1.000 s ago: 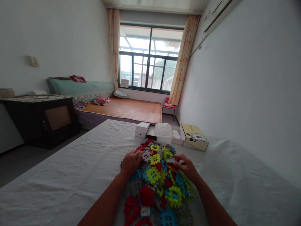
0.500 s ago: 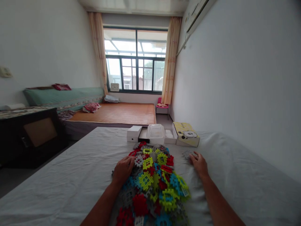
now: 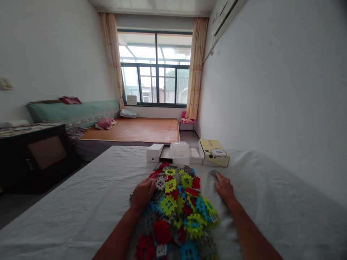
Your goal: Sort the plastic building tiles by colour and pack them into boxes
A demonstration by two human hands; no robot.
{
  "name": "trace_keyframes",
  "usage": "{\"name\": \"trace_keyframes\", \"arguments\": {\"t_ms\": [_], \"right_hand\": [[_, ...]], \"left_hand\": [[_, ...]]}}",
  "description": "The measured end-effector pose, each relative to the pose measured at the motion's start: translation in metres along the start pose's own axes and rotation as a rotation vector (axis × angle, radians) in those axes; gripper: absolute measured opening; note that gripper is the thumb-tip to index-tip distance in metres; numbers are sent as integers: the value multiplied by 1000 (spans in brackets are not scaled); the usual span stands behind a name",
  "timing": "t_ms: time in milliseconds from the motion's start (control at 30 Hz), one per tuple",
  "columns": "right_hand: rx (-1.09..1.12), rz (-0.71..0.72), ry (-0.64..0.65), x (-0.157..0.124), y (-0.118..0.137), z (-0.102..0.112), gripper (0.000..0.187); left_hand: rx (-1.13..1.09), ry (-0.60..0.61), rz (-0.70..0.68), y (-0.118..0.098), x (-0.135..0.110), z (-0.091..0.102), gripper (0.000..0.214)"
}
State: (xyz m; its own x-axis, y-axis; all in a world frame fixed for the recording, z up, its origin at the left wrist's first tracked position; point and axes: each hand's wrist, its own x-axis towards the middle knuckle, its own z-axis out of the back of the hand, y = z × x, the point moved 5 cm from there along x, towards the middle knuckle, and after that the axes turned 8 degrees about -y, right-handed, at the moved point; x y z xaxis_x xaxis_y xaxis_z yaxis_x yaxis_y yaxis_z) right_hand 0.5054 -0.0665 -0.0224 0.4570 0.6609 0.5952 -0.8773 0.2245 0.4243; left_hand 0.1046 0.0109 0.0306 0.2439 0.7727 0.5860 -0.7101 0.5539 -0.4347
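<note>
A heap of coloured interlocking plastic tiles (image 3: 176, 209) in red, yellow-green, blue and grey lies on a white sheet (image 3: 81, 202) in front of me. My left hand (image 3: 143, 193) rests on the heap's left edge with its fingers curled over the tiles. My right hand (image 3: 223, 187) lies on the sheet just right of the heap, fingers bent down on a single grey tile (image 3: 214, 174) that pokes out past the fingertips.
At the far edge of the sheet stand a white box (image 3: 154, 152), a clear plastic tub (image 3: 179, 151) and a yellow cartoon box (image 3: 214, 153). The right wall runs close by. A dark cabinet (image 3: 38, 151) and a low bed (image 3: 135, 130) lie beyond.
My right hand left the heap and moved right onto the sheet, now pressing a grey tile set apart from the pile. My left hand stayed on the heap's left edge. My view turned slightly right.
</note>
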Motion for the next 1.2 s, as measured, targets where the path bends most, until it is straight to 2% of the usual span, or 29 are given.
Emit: {"name": "trace_keyframes", "arguments": {"t_ms": [100, 233, 367, 533, 667, 767, 900, 1033, 1133, 1200], "right_hand": [[189, 83, -11, 1, 31, 10, 42], [535, 157, 208, -16, 86, 8, 37], [598, 195, 303, -32, 114, -3, 41], [559, 169, 312, -30, 111, -11, 50], [544, 129, 274, -24, 109, -5, 53], [612, 70, 252, -22, 108, 0, 46], [769, -24, 343, -26, 110, 0, 30], [908, -77, 372, -28, 115, 8, 28], [1054, -196, 293, -18, 109, 17, 35], [1035, -292, 229, -3, 91, 21, 43]], "left_hand": [[13, -2, 11, 0, 0, 0, 34], [-2, 8, 13, 0, -1, -1, 34], [-11, 11, 18, -1, -1, -1, 35], [0, -2, 7, -2, 0, 0, 36], [4, -1, -2, -3, 0, 0, 36], [2, -1, -2, -2, 0, 0, 36], [-14, -4, -3, -2, 0, 0, 35], [-20, 3, 5, -2, 0, 0, 36], [-20, 15, 16, -1, 0, -2, 37], [-22, 25, 24, 1, 0, -3, 36]]}}
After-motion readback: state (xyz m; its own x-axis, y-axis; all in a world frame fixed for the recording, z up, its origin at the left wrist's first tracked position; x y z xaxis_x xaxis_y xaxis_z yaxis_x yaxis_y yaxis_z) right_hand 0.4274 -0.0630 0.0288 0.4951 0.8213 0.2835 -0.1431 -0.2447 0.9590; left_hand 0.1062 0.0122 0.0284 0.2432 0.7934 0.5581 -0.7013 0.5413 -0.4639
